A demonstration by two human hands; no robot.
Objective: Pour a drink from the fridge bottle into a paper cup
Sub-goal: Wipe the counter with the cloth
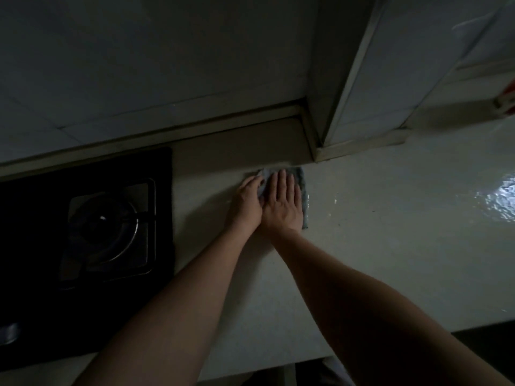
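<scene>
**Both hands on a cloth at the back of the desk**

1. Desk [376,246]: pale, glossy, dimly lit. A bright wet-looking glare lies near its right edge.
2. Wall [139,65]: pale tiles behind the desk.
3. Gas hob [106,227]: black, set into the desk on the left. One burner is fitted with a metal pan support.
4. Right hand [282,203]: laid flat on the cloth [304,196], fingers straight and together, palm down.
5. Left hand [248,201]: touching the right hand. Its fingers are curled over the cloth's left edge and grip it.
6. Cloth: blue-grey, folded, lying flat on the desk near the wall and to the right of the hob.

The bottle and the paper cup are outside this view.
</scene>
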